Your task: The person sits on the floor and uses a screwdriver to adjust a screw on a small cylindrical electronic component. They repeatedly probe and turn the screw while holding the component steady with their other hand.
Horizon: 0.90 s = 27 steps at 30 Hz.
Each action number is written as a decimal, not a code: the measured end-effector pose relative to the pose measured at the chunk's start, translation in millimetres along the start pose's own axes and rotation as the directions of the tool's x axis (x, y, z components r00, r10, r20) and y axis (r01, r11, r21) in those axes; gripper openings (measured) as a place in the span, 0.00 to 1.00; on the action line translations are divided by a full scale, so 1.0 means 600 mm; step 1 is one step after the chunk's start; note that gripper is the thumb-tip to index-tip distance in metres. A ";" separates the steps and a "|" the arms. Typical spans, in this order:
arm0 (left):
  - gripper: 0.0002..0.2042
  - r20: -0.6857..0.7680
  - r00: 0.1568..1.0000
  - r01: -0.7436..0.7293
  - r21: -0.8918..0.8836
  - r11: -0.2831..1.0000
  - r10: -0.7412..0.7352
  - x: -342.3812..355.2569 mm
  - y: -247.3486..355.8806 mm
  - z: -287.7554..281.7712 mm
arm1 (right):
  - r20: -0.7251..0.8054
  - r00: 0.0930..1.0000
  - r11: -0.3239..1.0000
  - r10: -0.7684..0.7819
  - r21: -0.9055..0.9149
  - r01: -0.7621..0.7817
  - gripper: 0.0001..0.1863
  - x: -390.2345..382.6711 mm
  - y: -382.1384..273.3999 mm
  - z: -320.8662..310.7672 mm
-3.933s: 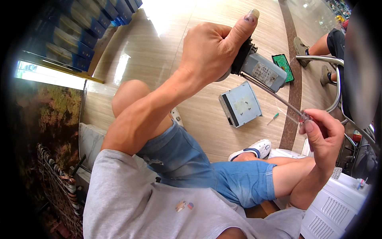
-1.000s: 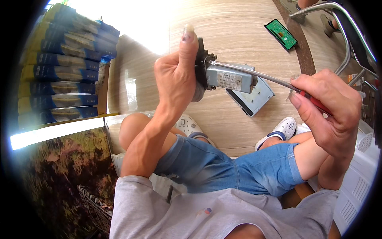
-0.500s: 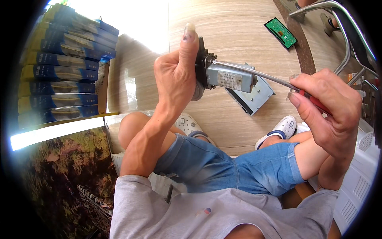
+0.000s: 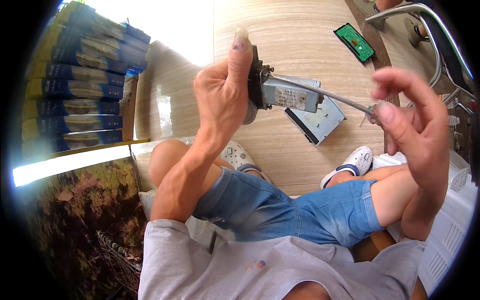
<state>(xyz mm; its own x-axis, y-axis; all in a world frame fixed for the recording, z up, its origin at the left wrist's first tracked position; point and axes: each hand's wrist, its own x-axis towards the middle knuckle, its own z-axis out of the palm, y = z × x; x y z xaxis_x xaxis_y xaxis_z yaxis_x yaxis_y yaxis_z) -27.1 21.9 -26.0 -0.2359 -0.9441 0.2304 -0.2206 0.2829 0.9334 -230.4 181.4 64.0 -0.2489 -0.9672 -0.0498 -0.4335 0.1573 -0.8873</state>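
My left hand (image 4: 225, 85), thumb up, is closed round the black end of a motor-like device with a grey metal housing (image 4: 287, 93). A worn white label sits on the housing, and small screws ring the black flange. The long metal shaft of a screwdriver (image 4: 327, 92) runs along the housing, its tip at a screw by the flange. My right hand (image 4: 417, 120) holds the screwdriver at its handle end between thumb and fingers, the index finger raised and blurred. The handle is mostly hidden by the fingers.
On the tiled floor lie a flat grey metal box (image 4: 320, 120) and a green circuit board (image 4: 355, 42). Stacked blue and yellow boxes (image 4: 82, 90) stand at the left. A metal-framed chair (image 4: 435, 45) is at the far right, near another person's foot (image 4: 414, 30).
My right hand's fingers have loosened and spread on the screwdriver handle, the index finger lifting away. The device and screwdriver shaft stay almost in place.
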 end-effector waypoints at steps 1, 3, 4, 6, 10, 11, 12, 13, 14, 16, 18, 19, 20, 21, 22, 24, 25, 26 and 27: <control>0.33 0.015 1.000 0.005 -0.011 1.000 -0.005 0.002 0.001 0.003 | -0.038 0.999 0.999 -0.032 0.037 0.034 0.23 -0.001 0.002 -0.006; 0.33 0.023 0.999 0.024 -0.045 0.999 -0.023 0.003 0.001 0.004 | -0.099 0.990 0.987 -0.104 0.112 0.115 0.29 0.002 0.010 -0.011; 0.33 0.029 0.999 0.045 -0.071 0.996 -0.043 0.003 -0.001 -0.001 | -0.127 0.988 0.982 -0.091 0.156 0.110 0.29 0.006 0.008 -0.009; 0.33 0.059 0.995 0.090 -0.111 0.990 -0.084 0.008 -0.013 -0.006 | -0.132 0.984 0.964 -0.122 0.219 0.149 0.26 0.013 0.020 -0.005; 0.34 0.138 0.973 0.208 -0.170 0.963 -0.186 0.005 -0.001 0.002 | -0.290 0.921 0.926 -0.261 0.196 0.324 0.18 0.018 0.056 -0.003; 0.34 0.129 0.975 0.204 -0.180 0.962 -0.182 0.005 -0.001 0.002 | -0.323 0.891 0.910 -0.319 0.158 0.383 0.16 0.021 0.063 -0.002; 0.34 0.144 0.975 0.192 -0.168 0.967 -0.168 0.004 -0.004 0.000 | -0.366 0.865 0.905 -0.344 0.116 0.409 0.17 0.018 0.058 0.004; 0.34 0.160 0.975 0.179 -0.156 0.971 -0.154 0.002 -0.007 0.000 | -0.408 0.835 0.898 -0.369 0.073 0.433 0.18 0.016 0.052 0.009; 0.34 0.152 0.976 0.180 -0.166 0.969 -0.155 0.001 -0.010 0.000 | -0.415 0.817 0.894 -0.401 0.018 0.448 0.20 0.016 0.043 0.012; 0.34 0.181 0.969 0.200 -0.159 0.967 -0.171 -0.002 -0.017 0.001 | -0.442 0.791 0.874 -0.424 0.030 0.485 0.20 0.019 0.040 0.019; 0.34 0.186 0.968 0.199 -0.173 0.965 -0.166 -0.003 -0.016 0.004 | -0.468 0.763 0.850 -0.446 0.044 0.525 0.20 0.023 0.039 0.019; 0.34 0.196 0.967 0.195 -0.178 0.964 -0.160 -0.004 -0.015 0.004 | -0.475 0.788 0.869 -0.392 0.089 0.486 0.20 0.024 0.040 0.014; 0.34 0.189 0.969 0.196 -0.187 0.963 -0.160 -0.002 -0.015 0.003 | -0.479 0.811 0.885 -0.336 0.134 0.447 0.21 0.026 0.040 0.012; 0.34 0.189 0.966 0.213 -0.180 0.960 -0.179 0.000 -0.016 0.000 | -0.469 0.813 0.882 -0.345 0.136 0.452 0.21 0.029 0.041 0.015; 0.34 0.190 0.962 0.230 -0.174 0.958 -0.197 0.001 -0.016 -0.003 | -0.430 0.807 0.836 -0.405 0.183 0.517 0.21 0.032 0.044 0.018; 0.34 0.177 0.964 0.230 -0.199 0.953 -0.196 0.000 -0.011 -0.003 | -0.348 0.827 0.796 -0.441 0.275 0.540 0.21 0.029 0.050 0.010; 0.35 0.178 0.965 0.230 -0.221 0.948 -0.192 0.000 -0.008 -0.002 | -0.306 0.835 0.776 -0.458 0.320 0.543 0.21 0.027 0.054 0.006; 0.35 0.173 0.966 0.230 -0.227 0.946 -0.193 0.001 -0.006 -0.001 | -0.300 0.845 0.793 -0.442 0.308 0.525 0.20 0.024 0.057 0.002; 0.35 0.175 0.965 0.232 -0.232 0.945 -0.194 0.001 -0.006 -0.001 | -0.296 0.857 0.811 -0.422 0.299 0.502 0.20 0.021 0.060 0.001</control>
<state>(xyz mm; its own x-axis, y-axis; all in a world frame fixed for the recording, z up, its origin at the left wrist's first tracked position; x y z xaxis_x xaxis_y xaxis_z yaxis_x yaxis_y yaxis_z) -25.9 20.3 -29.4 -0.3505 -0.9365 -0.0068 -0.0437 0.0091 0.9990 -248.3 175.0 31.4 -0.2871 -0.8363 0.4672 -0.2182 -0.4178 -0.8820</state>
